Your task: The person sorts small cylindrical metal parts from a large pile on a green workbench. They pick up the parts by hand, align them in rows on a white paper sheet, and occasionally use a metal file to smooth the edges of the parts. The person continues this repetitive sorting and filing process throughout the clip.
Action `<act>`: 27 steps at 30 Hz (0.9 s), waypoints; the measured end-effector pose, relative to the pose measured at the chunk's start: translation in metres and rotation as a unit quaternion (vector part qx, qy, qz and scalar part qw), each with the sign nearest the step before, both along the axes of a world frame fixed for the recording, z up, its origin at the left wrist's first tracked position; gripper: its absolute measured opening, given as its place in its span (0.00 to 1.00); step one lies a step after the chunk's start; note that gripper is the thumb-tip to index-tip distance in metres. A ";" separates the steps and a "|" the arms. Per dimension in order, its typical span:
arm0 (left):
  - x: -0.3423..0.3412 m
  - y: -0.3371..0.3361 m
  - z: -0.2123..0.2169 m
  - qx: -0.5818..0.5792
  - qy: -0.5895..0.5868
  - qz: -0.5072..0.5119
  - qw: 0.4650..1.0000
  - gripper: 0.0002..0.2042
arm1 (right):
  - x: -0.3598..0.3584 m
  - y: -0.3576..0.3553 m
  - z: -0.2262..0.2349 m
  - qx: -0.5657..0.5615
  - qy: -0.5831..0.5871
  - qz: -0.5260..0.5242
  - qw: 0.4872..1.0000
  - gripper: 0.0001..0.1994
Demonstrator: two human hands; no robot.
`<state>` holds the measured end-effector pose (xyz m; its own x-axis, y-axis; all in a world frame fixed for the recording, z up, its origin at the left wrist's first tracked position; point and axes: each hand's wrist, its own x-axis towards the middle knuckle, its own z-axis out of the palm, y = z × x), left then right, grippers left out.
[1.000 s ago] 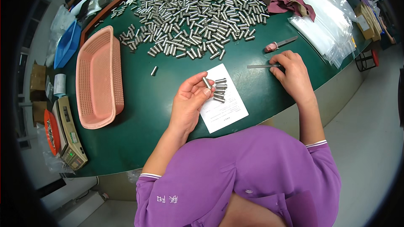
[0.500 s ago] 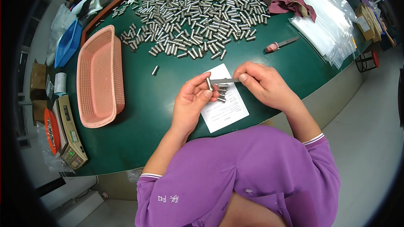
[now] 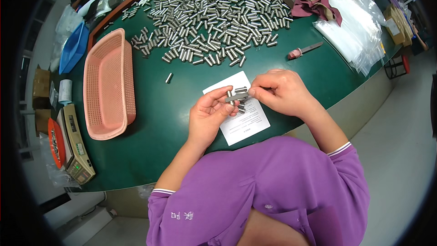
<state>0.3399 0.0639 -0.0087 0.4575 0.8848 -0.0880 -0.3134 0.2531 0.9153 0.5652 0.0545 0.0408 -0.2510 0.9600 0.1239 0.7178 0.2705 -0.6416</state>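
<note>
My left hand (image 3: 207,118) pinches a small metal cylinder (image 3: 229,94) between thumb and fingers, just above a white paper sheet (image 3: 248,125). My right hand (image 3: 280,91) grips a thin grey metal tool (image 3: 238,97), and its tip touches that cylinder. Several more short cylinders (image 3: 241,107) lie on the sheet under both hands. The two hands meet over the near edge of the green table (image 3: 154,127).
A large heap of metal cylinders (image 3: 214,13) covers the far middle of the table, with one stray cylinder (image 3: 169,78) nearer. A pink basket (image 3: 107,84) stands at the left. To the right lie a red-handled tool (image 3: 302,51) and clear plastic bags (image 3: 355,27). A scale (image 3: 77,143) sits at the left edge.
My right hand lifted the thin metal tool from the table at the right and carried it left to the cylinder in my left hand. The left hand stayed over the sheet.
</note>
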 end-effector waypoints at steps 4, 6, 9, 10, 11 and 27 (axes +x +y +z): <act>-0.001 -0.001 -0.007 0.003 -0.023 -0.001 1.000 0.19 | -0.030 -0.006 0.003 0.029 0.036 -0.032 0.998 0.13; -0.005 -0.001 -0.008 0.029 -0.029 -0.010 0.999 0.19 | -0.023 -0.005 0.004 -0.030 0.053 -0.034 0.998 0.14; -0.006 0.003 -0.004 0.008 -0.051 0.013 0.999 0.18 | 0.009 -0.005 0.005 -0.087 0.032 -0.085 0.992 0.18; -0.007 0.005 -0.004 0.020 -0.059 0.015 0.998 0.18 | 0.016 -0.005 0.006 -0.096 0.051 -0.089 0.990 0.18; -0.007 0.005 -0.004 0.016 -0.058 0.015 0.998 0.18 | 0.019 -0.007 0.009 -0.110 0.071 -0.097 0.987 0.18; -0.005 0.001 -0.003 0.060 0.007 -0.005 0.998 0.20 | -0.032 0.002 0.009 -0.025 0.068 0.002 0.997 0.18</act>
